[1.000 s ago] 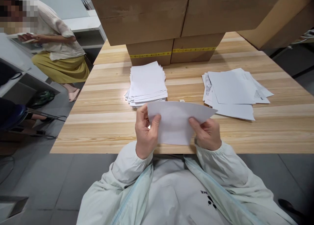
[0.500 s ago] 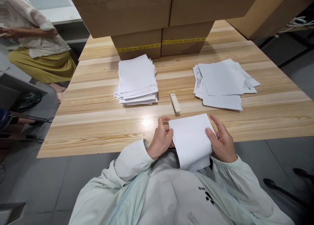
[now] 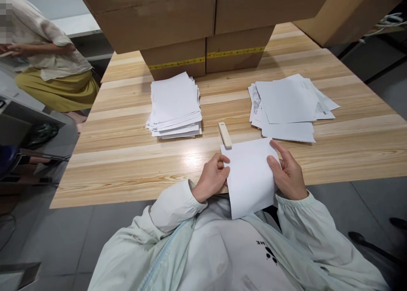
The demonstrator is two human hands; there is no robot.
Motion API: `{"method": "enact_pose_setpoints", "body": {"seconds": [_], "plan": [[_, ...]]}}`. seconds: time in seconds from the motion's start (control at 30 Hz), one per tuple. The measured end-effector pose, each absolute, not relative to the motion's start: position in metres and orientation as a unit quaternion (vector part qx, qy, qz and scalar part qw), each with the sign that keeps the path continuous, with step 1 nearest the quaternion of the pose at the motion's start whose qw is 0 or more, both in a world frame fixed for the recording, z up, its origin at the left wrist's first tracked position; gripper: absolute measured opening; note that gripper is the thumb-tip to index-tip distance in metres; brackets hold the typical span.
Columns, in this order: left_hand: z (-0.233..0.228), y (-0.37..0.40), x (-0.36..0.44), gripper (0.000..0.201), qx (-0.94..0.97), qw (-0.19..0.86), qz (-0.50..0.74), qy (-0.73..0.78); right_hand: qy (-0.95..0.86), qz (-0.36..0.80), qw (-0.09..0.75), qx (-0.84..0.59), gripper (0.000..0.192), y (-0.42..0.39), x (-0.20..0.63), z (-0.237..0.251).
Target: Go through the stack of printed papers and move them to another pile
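Observation:
White paper (image 3: 249,178) spans the space between my hands at the table's front edge; I cannot tell how many sheets there are. My left hand (image 3: 213,176) pinches its left side between thumb and fingers. On the opposite side my right hand (image 3: 288,172) grips the paper, thumb on top and index finger along the upper right corner. A cream stapler (image 3: 224,135) lies just beyond the paper's top left corner. Farther off to the left is a thick stack of white paper (image 3: 174,100). To the right, a looser pile of sheets (image 3: 286,100) lies fanned out, some with print showing.
Stacked cardboard boxes (image 3: 152,15) with yellow tape stand at the back of the wooden table (image 3: 127,155). Another cardboard box (image 3: 343,15) is at the back right. A seated person (image 3: 54,58) is at the far left.
The paper has moved slightly forward, toward the stapler, and lies flatter. Both hands still hold its sides, the left a little farther right. The view has shifted slightly.

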State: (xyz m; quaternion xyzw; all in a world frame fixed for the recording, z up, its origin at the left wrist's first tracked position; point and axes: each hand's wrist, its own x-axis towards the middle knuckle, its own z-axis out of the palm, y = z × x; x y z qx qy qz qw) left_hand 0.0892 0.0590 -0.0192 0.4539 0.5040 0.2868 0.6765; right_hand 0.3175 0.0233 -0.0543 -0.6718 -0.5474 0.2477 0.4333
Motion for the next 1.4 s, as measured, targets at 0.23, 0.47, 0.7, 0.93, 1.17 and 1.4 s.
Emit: {"method": "enact_pose_setpoints", "body": {"seconds": [0.23, 0.47, 0.7, 0.93, 1.17, 1.4], "plan": [[-0.015, 0.072, 0.094, 0.022, 0.360, 0.745, 0.246, 0.504, -0.631, 0.217, 0.257, -0.699, 0.054, 0.033, 0.347, -0.036], [-0.013, 0.073, 0.092, 0.025, 0.343, 0.762, 0.247, 0.492, -0.745, 0.045, 0.117, -0.655, 0.050, 0.066, 0.407, 0.040], [-0.014, 0.072, 0.094, 0.025, 0.336, 0.756, 0.251, 0.502, -0.799, 0.071, 0.273, -0.532, 0.039, 0.161, 0.273, 0.042], [-0.015, 0.073, 0.094, 0.024, 0.346, 0.753, 0.249, 0.502, -0.845, 0.093, 0.163, -0.501, 0.042, 0.196, 0.207, -0.025], [-0.016, 0.074, 0.093, 0.024, 0.335, 0.769, 0.241, 0.488, -0.833, 0.105, 0.199, -0.506, 0.042, 0.195, 0.208, -0.041], [-0.021, 0.073, 0.093, 0.024, 0.334, 0.771, 0.246, 0.484, -0.831, 0.071, 0.197, -0.516, 0.042, 0.187, 0.206, -0.043]]}}
